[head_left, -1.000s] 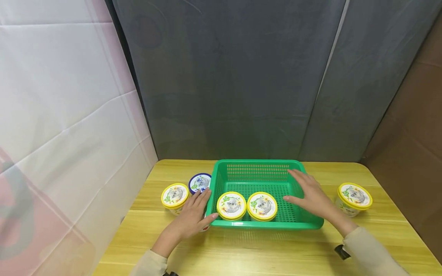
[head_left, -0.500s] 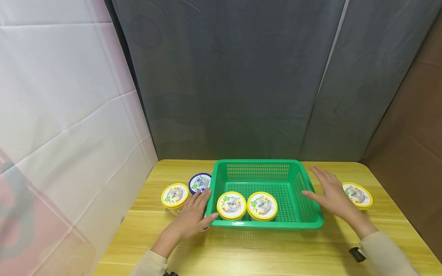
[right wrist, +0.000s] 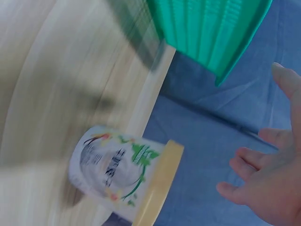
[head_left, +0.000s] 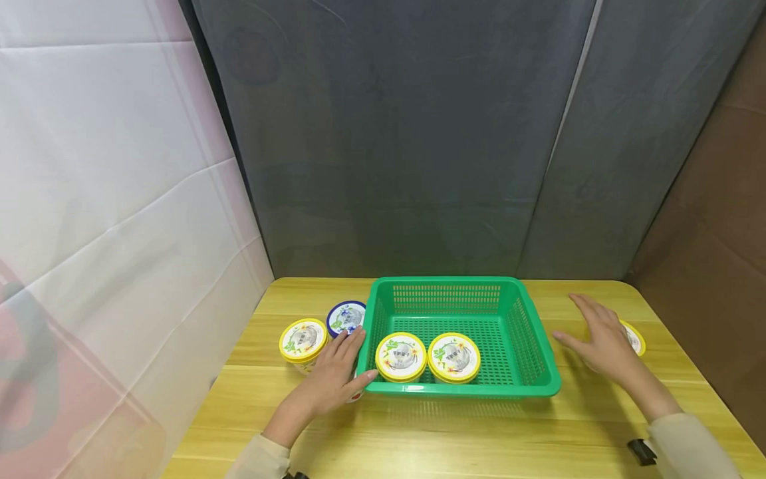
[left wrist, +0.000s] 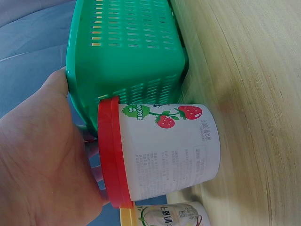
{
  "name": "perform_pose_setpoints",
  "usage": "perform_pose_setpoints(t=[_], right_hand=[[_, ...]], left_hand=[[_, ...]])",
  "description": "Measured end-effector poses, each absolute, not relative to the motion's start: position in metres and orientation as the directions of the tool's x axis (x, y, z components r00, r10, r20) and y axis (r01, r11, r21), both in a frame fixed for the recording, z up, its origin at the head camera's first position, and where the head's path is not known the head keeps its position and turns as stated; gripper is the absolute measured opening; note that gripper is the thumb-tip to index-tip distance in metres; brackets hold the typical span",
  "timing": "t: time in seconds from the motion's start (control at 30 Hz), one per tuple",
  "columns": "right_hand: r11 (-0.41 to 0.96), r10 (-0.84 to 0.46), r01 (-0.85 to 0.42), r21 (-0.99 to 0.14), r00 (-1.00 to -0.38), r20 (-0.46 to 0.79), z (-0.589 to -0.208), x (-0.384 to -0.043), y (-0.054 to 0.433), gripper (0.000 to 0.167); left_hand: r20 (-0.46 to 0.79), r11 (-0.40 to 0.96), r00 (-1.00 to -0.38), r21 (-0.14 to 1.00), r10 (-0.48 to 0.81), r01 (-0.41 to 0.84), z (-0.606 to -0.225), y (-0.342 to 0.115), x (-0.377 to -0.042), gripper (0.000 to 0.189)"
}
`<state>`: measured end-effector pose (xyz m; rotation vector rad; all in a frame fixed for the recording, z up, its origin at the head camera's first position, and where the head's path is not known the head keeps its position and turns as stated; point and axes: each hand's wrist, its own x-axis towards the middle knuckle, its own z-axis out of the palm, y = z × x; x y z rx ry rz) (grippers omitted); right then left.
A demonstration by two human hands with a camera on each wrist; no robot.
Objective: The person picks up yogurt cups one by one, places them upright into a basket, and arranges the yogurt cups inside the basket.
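My left hand (head_left: 332,376) lies with extended fingers over a red-lidded tub (left wrist: 164,146) printed with strawberries, its thumb at the left rim of a green plastic basket (head_left: 461,391). That tub is mostly hidden under the hand in the head view. Inside the basket, two yellow-lidded tubs (head_left: 401,358) stand side by side along the near wall. My right hand (head_left: 604,342) hovers to the right of the basket, fingers spread and holding nothing. Beside it, partly covered in the head view, stands another yellow-lidded tub (right wrist: 117,169), apart from the fingers in the right wrist view.
Left of the basket stand a yellow-lidded tub (head_left: 303,339) and a blue-lidded tub (head_left: 346,317). Everything is on a wooden table (head_left: 455,439). Dark grey cloth (head_left: 389,146) hangs behind, with white cloth on the left and brown on the right.
My right hand has moved from over the basket's right side out to the right, and now covers much of the tub there. The left hand and basket have stayed put.
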<state>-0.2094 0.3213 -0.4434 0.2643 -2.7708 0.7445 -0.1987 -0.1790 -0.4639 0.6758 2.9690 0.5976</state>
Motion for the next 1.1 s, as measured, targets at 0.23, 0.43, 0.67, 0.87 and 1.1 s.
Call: perform_pose_setpoints(t=[0.23,0.43,0.67,0.87,1.1], right_hand=[[0.862,-0.066,-0.205,-0.463,-0.952,0.299,-0.45,-0.207,0.338,0.089],[0.87,-0.011,-0.152,-0.469,-0.957,0.29,-0.458,-0.208,0.35,0.09],[0.893,0.027,-0.106,-0.437,-0.957,0.288,-0.467,-0.207,0.362,0.094],[0.896,0.062,-0.055,-0.44,-0.967,0.247,-0.476,-0.204,0.373,0.098],[0.89,0.092,-0.023,-0.456,-0.969,0.228,-0.483,-0.203,0.384,0.097]], left_hand=[[0.041,0.833,-0.907,0.378,0.42,0.403,-0.464,-0.179,-0.199,0.081],[0.038,0.832,-0.906,0.382,0.422,0.403,-0.464,-0.18,-0.199,0.082],[0.062,0.83,-0.904,0.373,0.423,0.414,-0.465,-0.179,-0.199,0.081],[0.05,0.831,-0.905,0.376,0.422,0.409,-0.464,-0.179,-0.199,0.081],[0.038,0.833,-0.906,0.378,0.421,0.403,-0.464,-0.179,-0.199,0.082]])
